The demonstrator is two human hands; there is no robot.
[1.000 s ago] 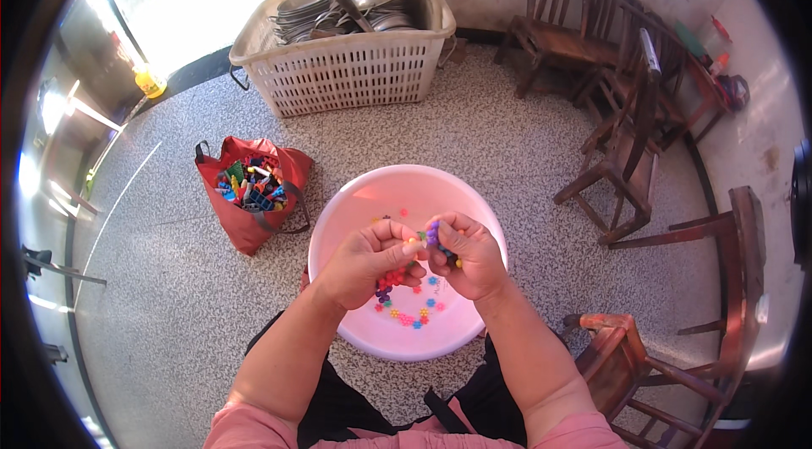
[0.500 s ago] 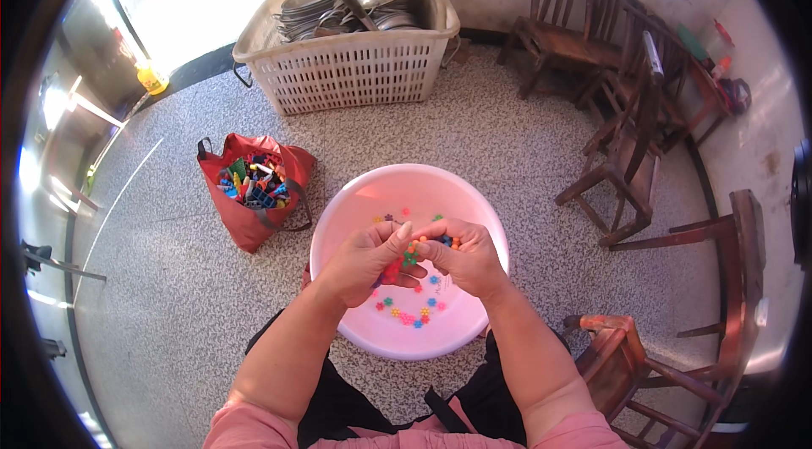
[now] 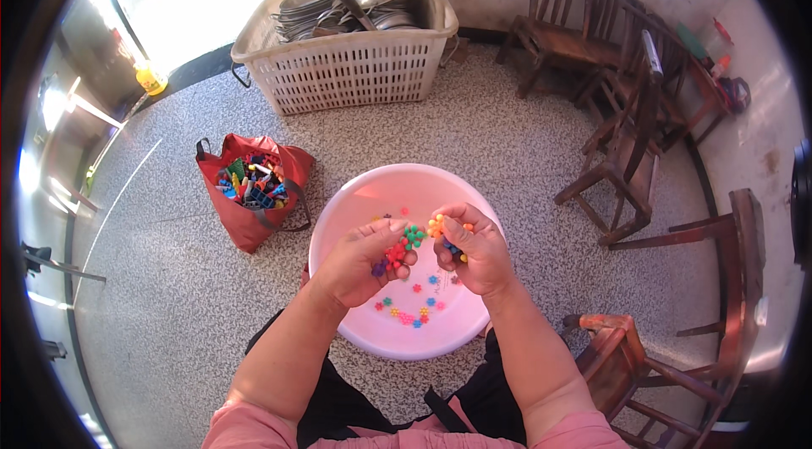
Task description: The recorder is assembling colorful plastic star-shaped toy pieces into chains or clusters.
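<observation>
A pink round basin (image 3: 347, 195) stands on the floor in front of me, with loose flower-shaped plastic pieces (image 3: 408, 318) scattered on its bottom. Over it, my left hand (image 3: 359, 259) is closed round a cluster of knobbed plastic pieces (image 3: 395, 256) in green, red and purple. The green one sits at the thumb and fingertips. My right hand (image 3: 475, 250) pinches an orange knobbed piece (image 3: 436, 226) between thumb and forefinger; blue and yellow pieces (image 3: 453, 249) show under its fingers. A small gap separates the two clusters.
A red bag (image 3: 245, 225) full of coloured toy parts stands left of the basin. Behind it is a white slotted crate (image 3: 347, 73) heaped with metal dishes. Wooden chairs (image 3: 558, 39) line the right side, and a wooden stool (image 3: 605, 356) is close by my right arm.
My hands, which were together at the fingertips, have drawn slightly apart. The green piece stays with the left hand and the orange with the right, both now more visible.
</observation>
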